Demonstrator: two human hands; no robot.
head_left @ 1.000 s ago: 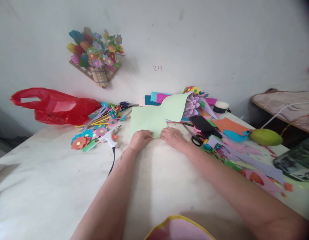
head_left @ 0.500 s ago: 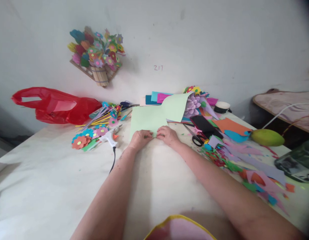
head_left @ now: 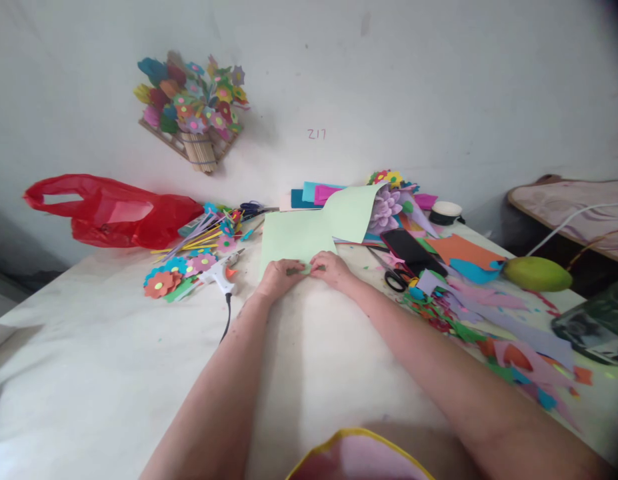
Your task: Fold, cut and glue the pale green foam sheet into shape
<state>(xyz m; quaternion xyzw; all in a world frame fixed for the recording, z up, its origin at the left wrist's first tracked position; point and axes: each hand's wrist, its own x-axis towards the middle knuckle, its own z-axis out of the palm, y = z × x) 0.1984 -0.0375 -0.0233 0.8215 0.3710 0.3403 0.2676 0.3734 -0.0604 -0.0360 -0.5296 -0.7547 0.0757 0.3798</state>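
The pale green sheet is laid flat on the table, far from the body and near the wall, with its far right part curled up and over toward the pile of coloured sheets behind it. Its near edge is met by both hands: the left hand is set on the near left part of that edge, and the right hand on the near middle, the two almost touching. The fingers of each hand are bent and drawn together, knuckles up, with their tips on the sheet's edge. Whether the edge is nipped between thumb and fingers or only pressed down cannot be told, as the fingertips are hidden under the backs of the hands. A small dark green speck is seen between the two hands on the sheet, too small to be made out. A white glue gun is lying just left of the left hand, its cord led back across the table. Black-handled scissors and a dark phone are placed to the right of the right hand, among foam scraps that are blurred toward the frame's edge.
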